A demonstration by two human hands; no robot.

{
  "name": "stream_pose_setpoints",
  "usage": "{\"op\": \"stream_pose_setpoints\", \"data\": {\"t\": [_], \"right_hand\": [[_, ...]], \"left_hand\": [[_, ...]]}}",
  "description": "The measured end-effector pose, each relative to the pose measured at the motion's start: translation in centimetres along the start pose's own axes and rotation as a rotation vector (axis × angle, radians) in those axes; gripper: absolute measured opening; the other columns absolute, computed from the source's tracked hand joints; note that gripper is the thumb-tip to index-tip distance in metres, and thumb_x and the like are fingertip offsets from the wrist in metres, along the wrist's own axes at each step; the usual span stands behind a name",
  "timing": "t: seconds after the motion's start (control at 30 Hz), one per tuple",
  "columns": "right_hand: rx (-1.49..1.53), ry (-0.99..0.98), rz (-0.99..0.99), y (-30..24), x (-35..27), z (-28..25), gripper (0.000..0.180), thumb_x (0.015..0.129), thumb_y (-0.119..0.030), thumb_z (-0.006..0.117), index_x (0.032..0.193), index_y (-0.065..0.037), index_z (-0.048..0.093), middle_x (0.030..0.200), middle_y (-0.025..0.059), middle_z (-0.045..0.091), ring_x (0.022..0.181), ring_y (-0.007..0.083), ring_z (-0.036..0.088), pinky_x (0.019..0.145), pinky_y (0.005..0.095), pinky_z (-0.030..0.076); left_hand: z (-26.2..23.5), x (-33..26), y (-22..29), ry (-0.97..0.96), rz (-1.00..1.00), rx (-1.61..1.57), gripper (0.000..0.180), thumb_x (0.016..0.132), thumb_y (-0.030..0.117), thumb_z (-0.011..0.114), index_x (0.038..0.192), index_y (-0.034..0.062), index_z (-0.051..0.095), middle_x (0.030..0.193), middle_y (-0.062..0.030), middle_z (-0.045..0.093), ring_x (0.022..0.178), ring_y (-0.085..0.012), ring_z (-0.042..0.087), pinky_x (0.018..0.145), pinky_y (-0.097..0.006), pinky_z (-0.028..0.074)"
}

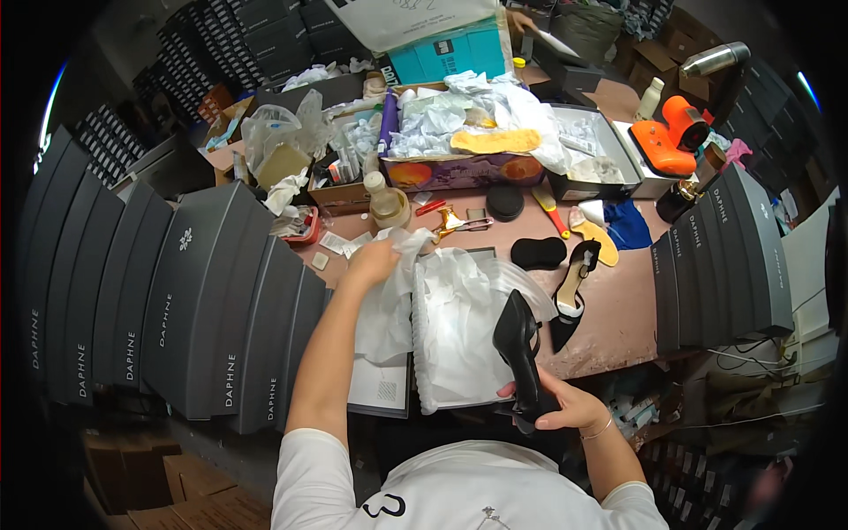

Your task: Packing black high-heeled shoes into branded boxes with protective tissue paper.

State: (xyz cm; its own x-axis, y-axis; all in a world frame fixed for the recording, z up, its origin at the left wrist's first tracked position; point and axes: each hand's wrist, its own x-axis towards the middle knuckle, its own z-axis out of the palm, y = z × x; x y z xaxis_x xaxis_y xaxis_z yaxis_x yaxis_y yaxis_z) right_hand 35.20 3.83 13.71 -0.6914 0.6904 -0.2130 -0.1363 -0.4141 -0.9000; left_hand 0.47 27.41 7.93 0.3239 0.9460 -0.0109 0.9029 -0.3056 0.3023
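Note:
My right hand grips a black heeled shoe by its lower end, toe pointing away from me, over the right edge of an open shoebox. White tissue paper lines that box and spills over its left side. My left hand is closed on the upper left part of the tissue, its fingertips partly hidden by the paper. A second black shoe with a pale insole and an ankle strap lies on the table to the right. Under the loose tissue, the grey box lid shows.
Grey shoeboxes stand in a row at left and in a stack at right. Behind are a carton of crumpled paper, a glass bottle, a black round tin, a brush and an orange tape dispenser.

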Motion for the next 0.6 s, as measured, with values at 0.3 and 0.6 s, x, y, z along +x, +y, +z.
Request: {"op": "stream_pose_setpoints", "data": {"t": [0.3,0.6], "right_hand": [[0.315,-0.271,-0.125,-5.1,2.0,1.8,0.106,0.066,-0.044,0.079,0.143,0.004,0.025,0.117,0.0195,0.056,0.085,0.024,0.063,0.073,0.0337,0.053],[-0.565,-0.191,-0.042,1.6,8.1,3.5,0.081,0.082,-0.029,0.069,0.144,0.003,0.027,0.112,0.0146,0.058,0.099,0.0192,0.056,0.089,0.029,0.043]], "left_hand": [[-3.5,-13.5,9.2,0.601,0.201,-0.276,0.013,0.086,0.008,0.058,0.081,-0.0037,0.06,0.087,-0.0188,0.059,0.077,-0.0366,0.057,0.066,-0.042,0.046],[2.8,-26.6,6.5,0.684,-0.384,-0.409,0.023,0.071,0.003,0.07,0.087,0.0017,0.054,0.104,-0.0137,0.056,0.092,-0.0299,0.057,0.079,-0.038,0.046]]}}
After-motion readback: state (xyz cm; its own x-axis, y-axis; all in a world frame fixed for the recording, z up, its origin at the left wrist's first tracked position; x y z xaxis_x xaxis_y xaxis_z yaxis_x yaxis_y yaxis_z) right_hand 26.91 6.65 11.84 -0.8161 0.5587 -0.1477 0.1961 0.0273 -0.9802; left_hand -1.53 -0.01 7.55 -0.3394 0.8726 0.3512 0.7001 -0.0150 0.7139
